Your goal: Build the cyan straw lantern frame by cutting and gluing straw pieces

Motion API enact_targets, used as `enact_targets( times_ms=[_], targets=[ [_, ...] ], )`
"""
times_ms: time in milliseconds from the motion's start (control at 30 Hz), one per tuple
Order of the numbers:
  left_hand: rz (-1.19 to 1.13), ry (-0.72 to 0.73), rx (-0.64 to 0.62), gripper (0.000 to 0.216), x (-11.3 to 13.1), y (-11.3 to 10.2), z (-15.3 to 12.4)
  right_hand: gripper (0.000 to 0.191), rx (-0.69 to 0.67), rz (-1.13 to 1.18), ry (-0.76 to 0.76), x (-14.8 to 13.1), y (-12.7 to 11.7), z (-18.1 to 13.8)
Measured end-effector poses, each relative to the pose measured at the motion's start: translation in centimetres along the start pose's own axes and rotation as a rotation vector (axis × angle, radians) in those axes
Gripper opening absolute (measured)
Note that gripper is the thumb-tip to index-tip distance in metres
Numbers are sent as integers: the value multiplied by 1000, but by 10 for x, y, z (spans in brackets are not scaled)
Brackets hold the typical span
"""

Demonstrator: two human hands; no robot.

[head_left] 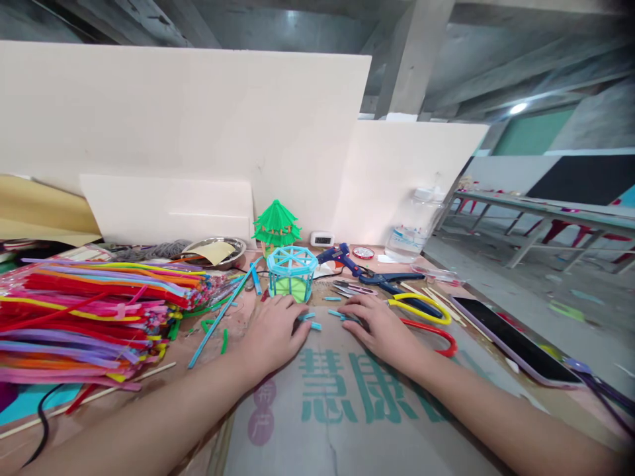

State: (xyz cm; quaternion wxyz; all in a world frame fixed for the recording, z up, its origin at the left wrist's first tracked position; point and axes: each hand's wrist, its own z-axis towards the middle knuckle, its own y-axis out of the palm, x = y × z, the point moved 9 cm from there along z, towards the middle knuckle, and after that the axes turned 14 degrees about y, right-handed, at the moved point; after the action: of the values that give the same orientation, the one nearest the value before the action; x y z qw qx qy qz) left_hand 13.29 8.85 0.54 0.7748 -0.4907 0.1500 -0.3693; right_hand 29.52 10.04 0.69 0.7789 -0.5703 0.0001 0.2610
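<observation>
My left hand (275,334) rests on the printed board (297,423), thumb apart from the bent fingers. Short blue pipe-cleaner pieces (316,326) lie at its fingertips. Facing it, my right hand (380,327) is also low on the board with thumb and fingers apart, close to another short blue piece (336,313). What lies under either palm is hidden. Just beyond my left hand stands a blue octagonal frame (292,260) of pipe cleaners with a light green base. Behind that is a green tiered pavilion roof (276,221). One more blue piece (332,299) lies between the hands and the tools.
Bundles of coloured pipe cleaners (99,317) fill the left. A glue gun (340,256), pliers (391,277), yellow-handled scissors (421,307) and a red handle (436,338) lie right of centre. Further right are a phone (510,337) and a clear plastic bottle (409,228). White boards (173,119) stand behind.
</observation>
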Motion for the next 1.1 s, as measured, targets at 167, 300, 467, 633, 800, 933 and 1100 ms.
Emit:
enact_targets(
  times_ms=[167, 300, 467, 633, 800, 933, 1100],
  targets=[
    [-18, 9, 26, 26, 3, -4, 1, 29, 37, 41, 21, 5, -2, 2],
    [-19, 28, -4, 33, 5, -2, 1, 28, 54, 65, 29, 8, -2, 3],
    [-7, 11, -6, 39, 0, 0, 0, 32, 104, -3, 42, 12, -5, 4],
    [-33, 46, -11, 30, 2, 3, 1, 23, 73, -44, 24, 10, -4, 4],
    [-57, 100, 0, 25, 9, -1, 2, 22, 56, 24, -21, 2, -5, 2],
    [-63, 105, 39, 24, 12, -7, 0, 26, 117, 35, 12, 7, -9, 3],
    [3, 125, -16, 22, 19, -13, 2, 29, 107, 15, -2, 8, -6, 4]
  ],
)
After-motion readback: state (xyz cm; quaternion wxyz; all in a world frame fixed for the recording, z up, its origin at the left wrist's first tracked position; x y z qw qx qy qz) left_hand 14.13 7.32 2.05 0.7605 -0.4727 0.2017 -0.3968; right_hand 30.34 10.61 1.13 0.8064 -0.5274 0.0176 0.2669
